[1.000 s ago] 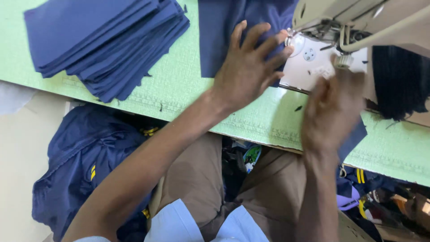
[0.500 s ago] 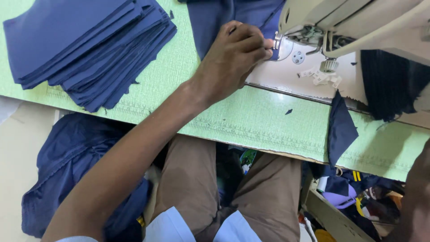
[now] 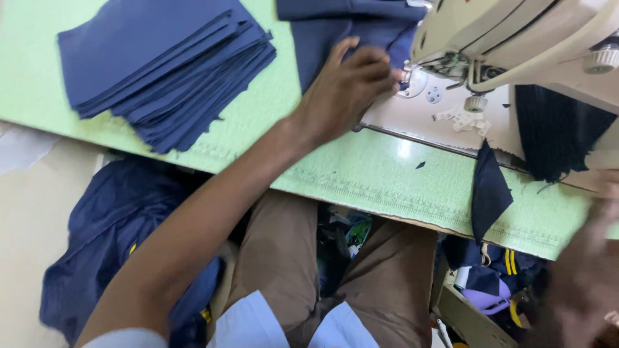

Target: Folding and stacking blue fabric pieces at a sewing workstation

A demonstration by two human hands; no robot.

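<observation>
Head view, looking down over a pale green sewing table [image 3: 361, 174].

Left hand [image 3: 345, 87]: arm reaches across the table edge to the dark blue cloth [image 3: 342, 32] lying at the foot of the sewing machine [image 3: 516, 32]. Palm down on the cloth. Fingers [image 3: 371, 61] loosely curled and close together, tips bunched toward the needle area, pressing or pinching the cloth edge there. Whether anything is actually gripped between the fingertips cannot be told; the hand covers the contact.

The cloth lies flat at the top middle of the table, its right edge running under the machine head, just beside the round metal plate [image 3: 416, 84] on the machine bed.

Right hand [image 3: 590, 270]: low at the right edge of the frame, below the table edge, blurred. It looks partly open, but what it holds or touches cannot be told.

Around them: a fanned stack of blue cloth pieces [image 3: 167, 64] at the top left of the table, well apart from the left hand. A narrow strip of blue cloth [image 3: 490, 193] hangs over the front edge of the table on the right. A small white scrap [image 3: 461, 118] sits on the machine bed. A heap of blue garments [image 3: 109, 232] lies on the floor to the left of the brown trousers [image 3: 284, 258].
</observation>
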